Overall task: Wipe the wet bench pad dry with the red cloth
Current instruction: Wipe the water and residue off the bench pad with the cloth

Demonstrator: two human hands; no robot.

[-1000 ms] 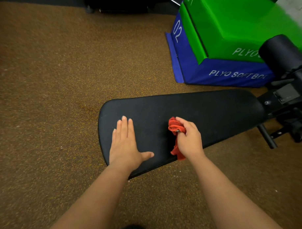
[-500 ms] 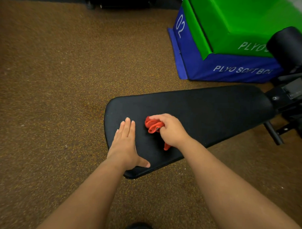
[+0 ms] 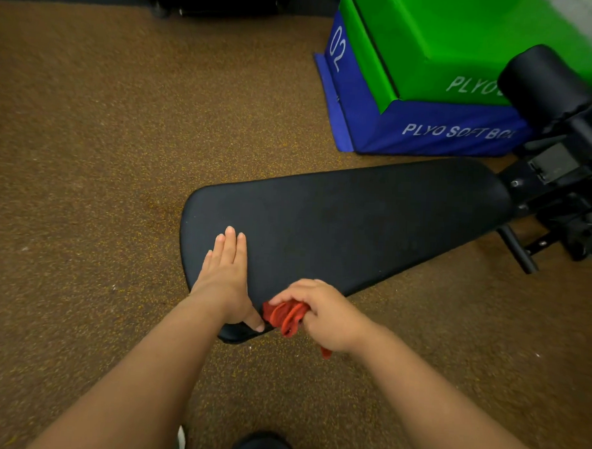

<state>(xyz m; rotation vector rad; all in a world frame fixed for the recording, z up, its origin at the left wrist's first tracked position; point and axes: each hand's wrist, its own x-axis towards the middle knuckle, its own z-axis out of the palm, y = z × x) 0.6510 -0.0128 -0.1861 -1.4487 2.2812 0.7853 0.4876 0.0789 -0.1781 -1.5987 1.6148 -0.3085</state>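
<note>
A black bench pad (image 3: 355,226) runs from the centre towards the right, wider at its near left end. My left hand (image 3: 225,275) lies flat on that wide end, fingers straight and together, thumb spread towards the pad's near edge. My right hand (image 3: 321,312) grips the bunched red cloth (image 3: 286,316) at the pad's near edge, just right of my left thumb. A strip of cloth hangs below my right palm, over the floor.
Brown speckled rubber floor (image 3: 89,150) surrounds the bench. A green plyo box (image 3: 445,44) sits on a blue plyo soft box (image 3: 425,131) behind the pad. The bench's black frame and roller pad (image 3: 544,88) are at the right. A dark shoe (image 3: 263,446) shows at the bottom.
My right hand has dragged the red cloth from the middle of the pad leftward and then back to the near edge beside my left thumb. My left hand stays flat on the pad.
</note>
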